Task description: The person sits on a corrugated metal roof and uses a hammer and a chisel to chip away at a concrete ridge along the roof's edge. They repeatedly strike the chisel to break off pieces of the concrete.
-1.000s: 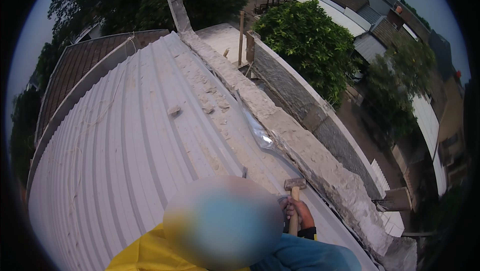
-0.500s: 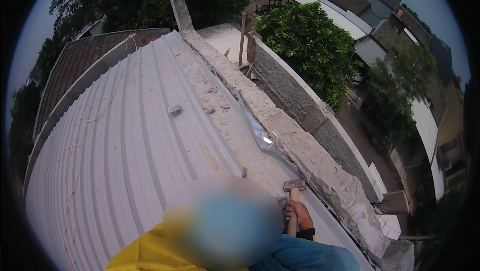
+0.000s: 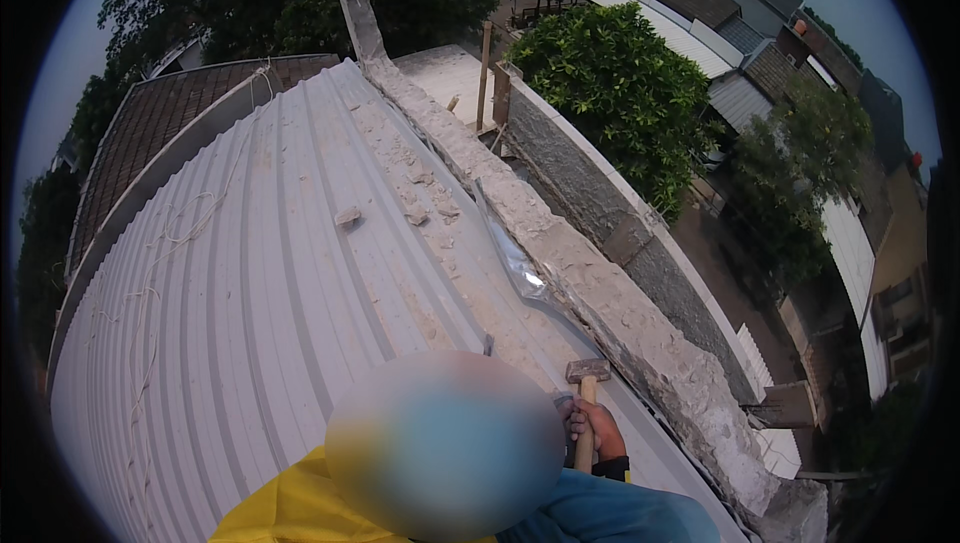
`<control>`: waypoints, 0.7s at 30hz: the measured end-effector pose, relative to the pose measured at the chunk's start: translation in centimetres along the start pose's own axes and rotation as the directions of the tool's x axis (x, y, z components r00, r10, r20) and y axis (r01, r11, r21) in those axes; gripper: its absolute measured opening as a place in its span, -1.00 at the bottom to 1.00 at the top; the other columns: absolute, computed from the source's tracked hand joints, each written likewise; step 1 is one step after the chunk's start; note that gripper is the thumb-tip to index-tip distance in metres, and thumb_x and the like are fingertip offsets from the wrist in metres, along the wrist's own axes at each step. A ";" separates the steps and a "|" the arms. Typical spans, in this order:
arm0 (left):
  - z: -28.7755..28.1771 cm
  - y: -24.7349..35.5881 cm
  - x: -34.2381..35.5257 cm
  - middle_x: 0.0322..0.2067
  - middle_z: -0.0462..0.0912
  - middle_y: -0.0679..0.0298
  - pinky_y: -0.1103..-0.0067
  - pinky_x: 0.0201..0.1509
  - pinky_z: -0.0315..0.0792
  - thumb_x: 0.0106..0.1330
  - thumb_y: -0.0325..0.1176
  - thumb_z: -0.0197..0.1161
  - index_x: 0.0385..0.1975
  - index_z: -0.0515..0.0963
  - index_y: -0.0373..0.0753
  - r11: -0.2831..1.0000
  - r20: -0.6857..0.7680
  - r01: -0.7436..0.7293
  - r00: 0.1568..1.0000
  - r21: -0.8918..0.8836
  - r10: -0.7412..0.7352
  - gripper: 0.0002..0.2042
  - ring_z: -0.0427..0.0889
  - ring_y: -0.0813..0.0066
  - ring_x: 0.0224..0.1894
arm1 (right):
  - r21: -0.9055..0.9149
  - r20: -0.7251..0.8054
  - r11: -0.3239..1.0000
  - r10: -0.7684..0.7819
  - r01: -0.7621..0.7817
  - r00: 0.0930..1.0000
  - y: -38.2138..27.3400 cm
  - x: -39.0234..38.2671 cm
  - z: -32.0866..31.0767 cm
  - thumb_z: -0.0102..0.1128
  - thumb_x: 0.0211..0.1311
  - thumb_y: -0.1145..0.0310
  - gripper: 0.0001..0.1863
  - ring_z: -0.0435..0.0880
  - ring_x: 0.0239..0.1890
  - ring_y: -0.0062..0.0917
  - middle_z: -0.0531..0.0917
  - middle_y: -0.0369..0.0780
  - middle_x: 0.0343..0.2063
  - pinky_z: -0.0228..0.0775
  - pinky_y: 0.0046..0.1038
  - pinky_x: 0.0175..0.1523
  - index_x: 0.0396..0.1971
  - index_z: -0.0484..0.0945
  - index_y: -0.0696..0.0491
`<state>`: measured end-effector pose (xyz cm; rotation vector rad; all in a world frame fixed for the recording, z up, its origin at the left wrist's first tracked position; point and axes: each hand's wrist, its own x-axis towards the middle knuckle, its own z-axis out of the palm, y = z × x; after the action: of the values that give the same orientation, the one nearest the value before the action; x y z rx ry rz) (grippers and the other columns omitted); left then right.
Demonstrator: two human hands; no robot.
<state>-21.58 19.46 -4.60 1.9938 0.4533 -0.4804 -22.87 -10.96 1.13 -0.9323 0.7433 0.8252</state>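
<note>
My right hand (image 3: 601, 427) is closed round the wooden handle of a club hammer (image 3: 588, 372). The hammer's blocky metal head points up and away, close to the broken edge of a concrete wall (image 3: 640, 318). A dark cuff shows at my wrist. A small greyish piece (image 3: 562, 400) shows beside my fingers; its kind I cannot make out. My left hand does not show; a large blurred oval covers the middle of the lower edge. Just above that blur a short dark tip (image 3: 488, 345) sticks out over the roof, most of it hidden. Yellow and blue cloth lies around the blur.
A ribbed metal roof (image 3: 230, 273) slopes to the left, with concrete chunks (image 3: 348, 216) and dust on it. Thin cord (image 3: 150, 293) lies along its left side. Bent shiny flashing (image 3: 522, 273) lines the wall. Beyond stand a rough grey wall (image 3: 580, 173), trees and lower roofs.
</note>
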 end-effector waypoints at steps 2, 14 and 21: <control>0.0 0.1 0.0 -0.36 0.59 0.11 0.30 -0.16 0.38 0.02 0.08 0.35 -0.25 0.48 -0.20 1.000 0.009 0.005 1.000 -0.016 -0.005 -0.51 0.59 0.14 -0.27 | 0.004 -0.019 1.000 -0.007 0.007 1.000 0.0 -0.1 0.0 0.16 0.39 0.14 -0.72 0.35 -0.80 -0.64 0.35 -0.41 -0.77 0.33 -0.47 -0.67 -0.42 0.41 0.00; 1.1 -2.9 1.5 -0.41 0.55 0.14 0.34 -0.21 0.38 0.03 -0.02 0.40 -0.25 0.48 -0.25 0.987 -0.026 -0.067 0.998 -0.143 0.064 -0.54 0.57 0.24 -0.30 | 0.012 0.037 1.000 0.013 -0.014 0.999 -0.3 -0.4 0.4 0.17 0.36 0.21 -0.76 0.36 -0.73 -0.63 0.35 -0.39 -0.74 0.31 -0.49 -0.58 -0.41 0.36 0.00; 0.1 -0.7 0.3 -0.35 0.60 0.09 0.30 -0.14 0.39 0.04 0.06 0.35 -0.21 0.50 -0.22 0.999 -0.016 -0.039 0.999 -0.014 0.039 -0.51 0.61 0.13 -0.23 | 0.028 0.015 1.000 0.009 -0.009 1.000 -0.2 -0.6 0.5 0.19 0.33 0.22 -0.75 0.36 -0.73 -0.63 0.36 -0.39 -0.74 0.30 -0.49 -0.58 -0.44 0.34 -0.02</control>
<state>-21.71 19.71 -5.27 1.9899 0.4260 -0.4361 -22.87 -10.77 1.89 -0.8978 0.7450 0.8267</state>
